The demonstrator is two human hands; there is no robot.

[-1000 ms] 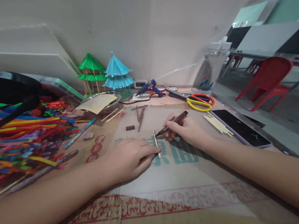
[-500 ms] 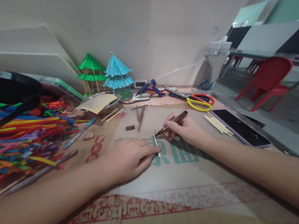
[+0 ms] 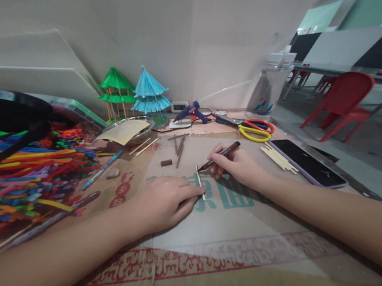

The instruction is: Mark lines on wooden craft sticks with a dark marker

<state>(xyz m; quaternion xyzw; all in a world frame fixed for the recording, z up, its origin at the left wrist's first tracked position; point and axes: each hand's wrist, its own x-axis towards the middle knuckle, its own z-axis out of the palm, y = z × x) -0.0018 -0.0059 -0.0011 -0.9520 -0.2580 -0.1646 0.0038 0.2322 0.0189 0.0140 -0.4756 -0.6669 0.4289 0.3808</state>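
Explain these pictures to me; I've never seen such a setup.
No machine is here: just a person's two bare hands, seen by one camera worn on the head, looking forward and down. The left hand touches a pale stick. The right hand holds a brown marker, its tip at the stick. Beyond lie a brown cap and brown sticks. To the right are more pale sticks, a phone and scissors; to the left, a colourful heap. Behind stand a green model and a blue model, near a glue gun.
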